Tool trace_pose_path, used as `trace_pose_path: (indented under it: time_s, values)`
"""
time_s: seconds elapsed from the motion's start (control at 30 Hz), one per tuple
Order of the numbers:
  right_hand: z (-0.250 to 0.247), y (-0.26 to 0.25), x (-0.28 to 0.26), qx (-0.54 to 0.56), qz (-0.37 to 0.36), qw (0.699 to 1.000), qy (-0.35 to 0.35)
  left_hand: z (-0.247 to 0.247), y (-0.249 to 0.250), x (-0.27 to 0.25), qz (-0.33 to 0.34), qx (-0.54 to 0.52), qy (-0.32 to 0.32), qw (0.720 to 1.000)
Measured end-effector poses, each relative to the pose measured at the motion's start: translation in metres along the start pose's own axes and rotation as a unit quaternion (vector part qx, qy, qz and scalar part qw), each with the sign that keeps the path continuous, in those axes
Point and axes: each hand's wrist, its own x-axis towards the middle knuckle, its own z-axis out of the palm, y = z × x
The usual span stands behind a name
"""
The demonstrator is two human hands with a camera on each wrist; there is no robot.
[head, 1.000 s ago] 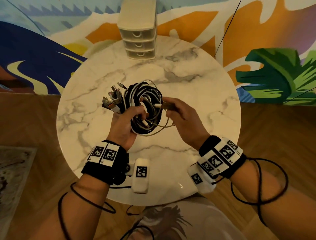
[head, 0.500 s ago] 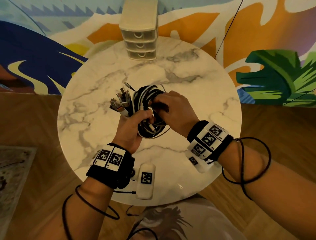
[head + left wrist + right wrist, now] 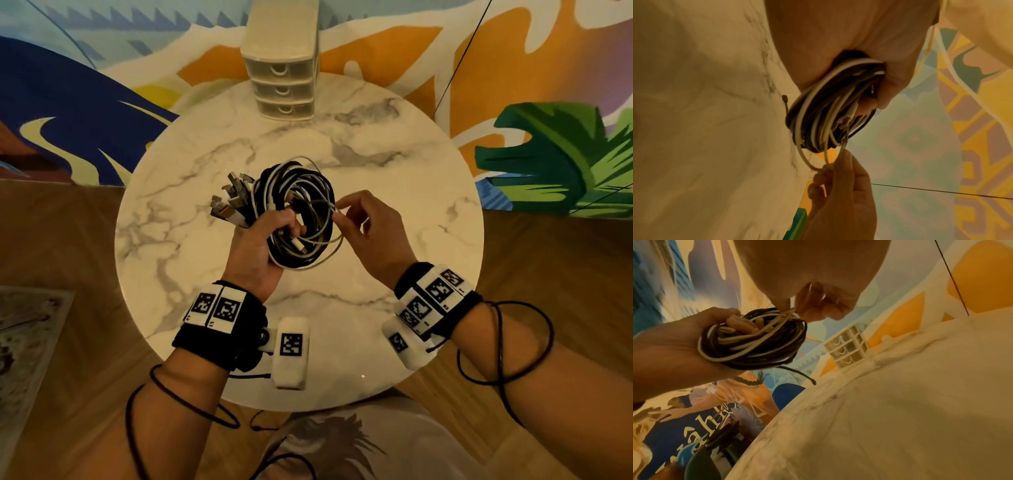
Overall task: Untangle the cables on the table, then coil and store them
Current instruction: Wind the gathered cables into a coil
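Note:
A coil of black and white cables (image 3: 301, 212) hangs above the middle of the round marble table (image 3: 394, 178), and my left hand (image 3: 260, 240) grips its lower left side with fingers through the loop. Several metal plug ends (image 3: 229, 202) fan out to the left of that hand. My right hand (image 3: 363, 226) pinches a thin white cable strand (image 3: 334, 212) at the coil's right edge. In the left wrist view the coil (image 3: 828, 110) sits in my palm and the right hand's fingertips (image 3: 828, 172) pinch a pale loop. The right wrist view shows the coil (image 3: 752, 340) held by the left hand (image 3: 674, 344).
A small cream three-drawer organiser (image 3: 282, 65) stands at the table's far edge, also seen in the right wrist view (image 3: 846, 348). A painted mural wall rises behind the table. Wooden floor surrounds it. A thin black wire (image 3: 459, 58) runs up at the back right.
My right hand had moved onto the coil half a second ago; now it has drawn back to the coil's right edge, pinching a white strand. The left hand keeps its grip.

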Motion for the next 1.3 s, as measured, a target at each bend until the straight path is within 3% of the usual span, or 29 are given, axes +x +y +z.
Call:
trace_pose_path:
  time_s: [0.33,0.47,0.57,0.67,0.77,0.87,0.97,1.13,1.3]
  values:
    - [-0.014,-0.002,0.029,-0.032,-0.046,0.998,0.043,0.021,-0.013,0.005,-0.027,0.025,-0.030,0.999]
    - [-0.021,0.005,0.027,0.002,-0.007,0.998,0.060,0.025,-0.016,0.009,-0.025,0.014,-0.057,0.998]
    - [-0.027,0.017,0.025,0.093,0.075,0.990,0.077,0.027,-0.019,0.012,-0.040,-0.007,-0.081,0.996]
    - [-0.030,0.024,0.031,0.254,0.197,0.947,-0.011,0.028,-0.022,0.016,-0.069,-0.038,-0.115,0.990]
    - [-0.038,0.021,0.040,0.356,0.215,0.903,-0.108,0.037,-0.029,0.019,-0.099,-0.043,-0.146,0.983]
    - [-0.051,0.013,0.050,0.368,0.243,0.882,-0.165,0.044,-0.031,0.023,-0.123,-0.042,-0.182,0.975]
    - [-0.061,0.020,0.053,0.341,0.249,0.885,-0.195,0.049,-0.034,0.034,-0.141,-0.030,-0.204,0.968]
    - [-0.068,0.036,0.048,0.396,0.276,0.850,-0.211,0.057,-0.040,0.047,-0.153,0.001,-0.198,0.968]
    - [-0.066,0.047,0.047,0.384,0.313,0.853,-0.162,0.060,-0.048,0.053,-0.143,0.097,-0.075,0.982]
